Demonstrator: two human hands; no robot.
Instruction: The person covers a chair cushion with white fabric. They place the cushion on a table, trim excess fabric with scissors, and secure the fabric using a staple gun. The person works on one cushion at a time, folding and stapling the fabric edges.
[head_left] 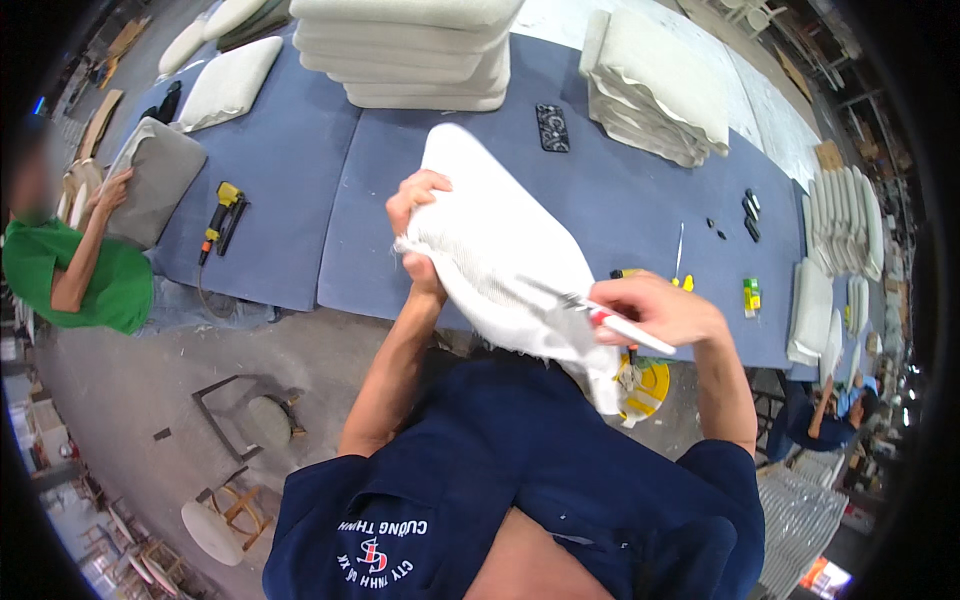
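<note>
A white fabric-covered seat cushion (510,225) is tilted up between my arms at the table's near edge, its frayed cloth edge towards me. My left hand (420,220) grips its left side, fingers on top and thumb underneath. In my right hand (655,308) is a slim tool with a red-and-white handle (635,330). Its narrow metal end is smeared by motion and lies against the loose fabric, so its exact kind is unclear. A strip of cloth (603,385) hangs from the cushion's lower right corner.
On the blue-grey table (420,140) are a tall cushion stack (410,60), another stack (660,90), a phone (552,128) and a yellow-black staple gun (222,215). A person in green (80,270) handles a cushion at left. A yellow round object (645,392) is below the table edge.
</note>
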